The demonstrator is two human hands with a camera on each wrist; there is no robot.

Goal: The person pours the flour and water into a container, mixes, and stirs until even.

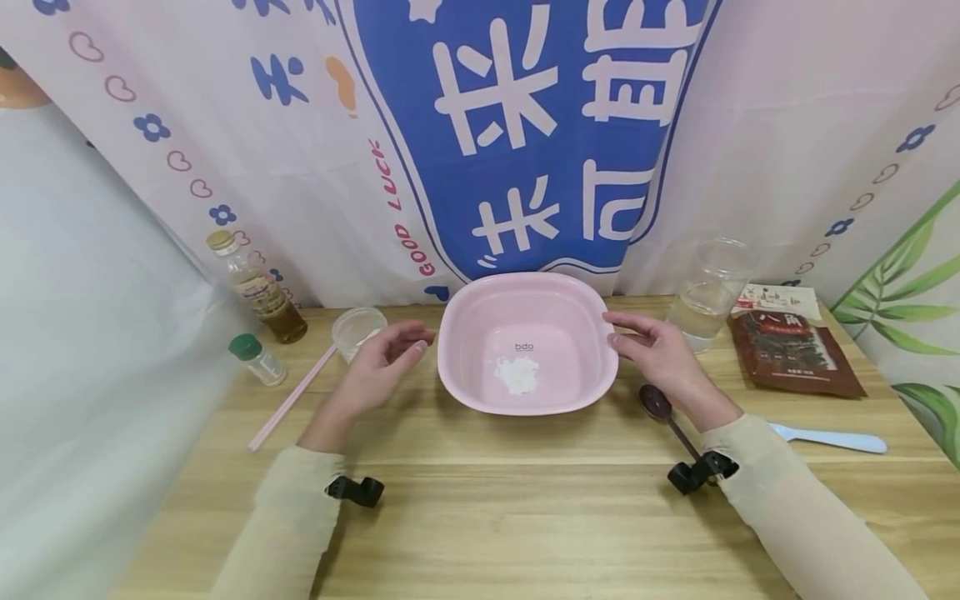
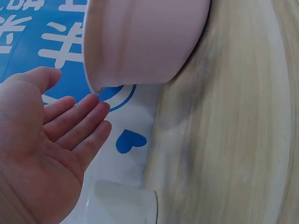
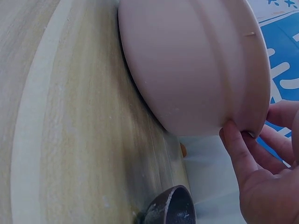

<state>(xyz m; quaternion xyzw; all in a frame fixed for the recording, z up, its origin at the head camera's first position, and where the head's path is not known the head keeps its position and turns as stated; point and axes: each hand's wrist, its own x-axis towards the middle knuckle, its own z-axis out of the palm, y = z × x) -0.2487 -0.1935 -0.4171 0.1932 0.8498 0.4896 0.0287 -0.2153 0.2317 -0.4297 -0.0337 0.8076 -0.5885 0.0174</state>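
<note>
A pink plastic basin (image 1: 558, 396) stands on the wooden table, with a patch of white powder (image 1: 517, 375) on its inside bottom. My right hand (image 1: 658, 354) is at the basin's right rim. In the right wrist view its thumb (image 3: 238, 151) lies against the outer wall under the rim, with fingers at the rim's edge. My left hand (image 1: 378, 367) is just off the basin's left side, its fingers loosely bent and holding nothing. In the left wrist view the palm faces up, and a gap separates fingertips from rim. Partly behind this hand is a clear plastic cup (image 1: 352, 327).
On the left stand an oil bottle (image 1: 262, 296), a green-capped jar (image 1: 258, 360) and pink chopsticks (image 1: 292, 400). Right of the basin are a dark spoon (image 1: 656, 403), a glass of water (image 1: 701, 308), a brown spice packet (image 1: 795, 354) and a pale-blue-handled utensil (image 1: 840, 438).
</note>
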